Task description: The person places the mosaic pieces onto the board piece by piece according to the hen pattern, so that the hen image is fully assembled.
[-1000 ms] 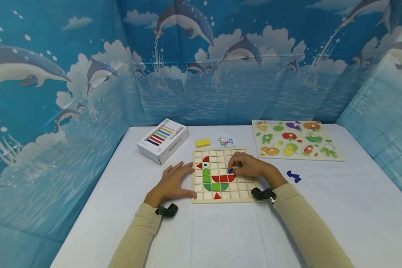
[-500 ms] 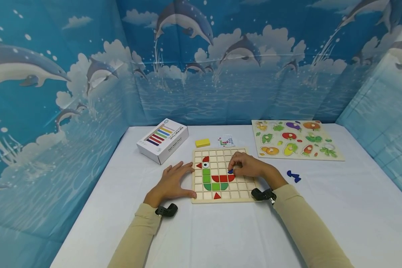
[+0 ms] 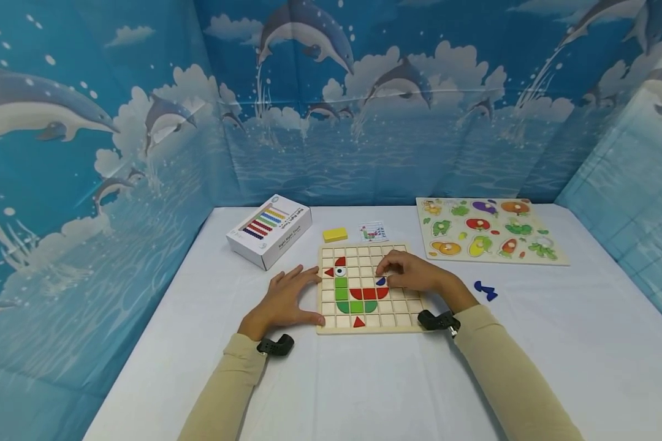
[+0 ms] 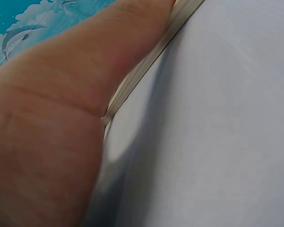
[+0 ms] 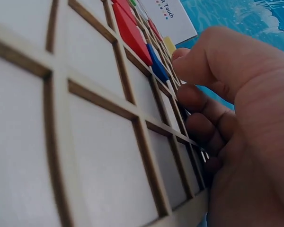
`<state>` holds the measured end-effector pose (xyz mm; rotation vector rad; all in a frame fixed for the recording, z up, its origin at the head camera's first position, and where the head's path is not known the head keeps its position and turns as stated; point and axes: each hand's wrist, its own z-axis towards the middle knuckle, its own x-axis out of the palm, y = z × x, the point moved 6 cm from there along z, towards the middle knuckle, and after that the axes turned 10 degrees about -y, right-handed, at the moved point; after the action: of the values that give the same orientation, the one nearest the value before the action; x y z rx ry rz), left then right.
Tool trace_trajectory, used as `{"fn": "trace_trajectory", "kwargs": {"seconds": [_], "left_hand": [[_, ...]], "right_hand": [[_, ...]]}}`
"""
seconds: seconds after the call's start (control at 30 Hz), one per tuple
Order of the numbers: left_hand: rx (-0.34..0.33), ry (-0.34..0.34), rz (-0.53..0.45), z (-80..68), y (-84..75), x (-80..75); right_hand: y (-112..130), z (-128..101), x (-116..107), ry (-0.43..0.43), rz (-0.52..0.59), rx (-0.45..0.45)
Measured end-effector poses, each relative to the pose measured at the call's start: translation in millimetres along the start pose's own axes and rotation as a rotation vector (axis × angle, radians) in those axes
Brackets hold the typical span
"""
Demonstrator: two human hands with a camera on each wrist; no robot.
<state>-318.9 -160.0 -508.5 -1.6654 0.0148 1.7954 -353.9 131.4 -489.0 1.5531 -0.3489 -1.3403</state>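
In the head view, a wooden grid board (image 3: 403, 321) lies on the table, with red, green and eye-marked tiles in several cells. A blue tile (image 3: 381, 281) with a curved edge sits in a cell just above the red row (image 3: 368, 294). My right hand (image 3: 414, 273) is over the board, thumb and fingers bent beside this tile; in the right wrist view the blue tile (image 5: 157, 64) lies in the grid, apart from the thumb. My left hand (image 3: 285, 300) spreads its fingers along the board's left edge, thumb touching the lower corner.
Several loose blue tiles (image 3: 485, 290) lie right of the board. Behind it are a yellow block (image 3: 334, 234), a picture card (image 3: 372, 231) and a white box (image 3: 270, 231). A vegetable puzzle board (image 3: 491, 233) is at the back right. Printed dolphin cloth encloses the table.
My right fingers have parted slightly from the blue tile, which now shows more of its surface in the cell. My left hand stays at the board's edge.
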Motion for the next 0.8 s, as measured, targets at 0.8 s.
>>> {"fn": "trace_trajectory", "kwargs": {"seconds": [0.8], "left_hand": [[-0.011, 0.006, 0.016, 0.3, -2.6, -1.9]], "right_hand": [[-53, -114, -115, -0.255, -0.397, 0.202]]}}
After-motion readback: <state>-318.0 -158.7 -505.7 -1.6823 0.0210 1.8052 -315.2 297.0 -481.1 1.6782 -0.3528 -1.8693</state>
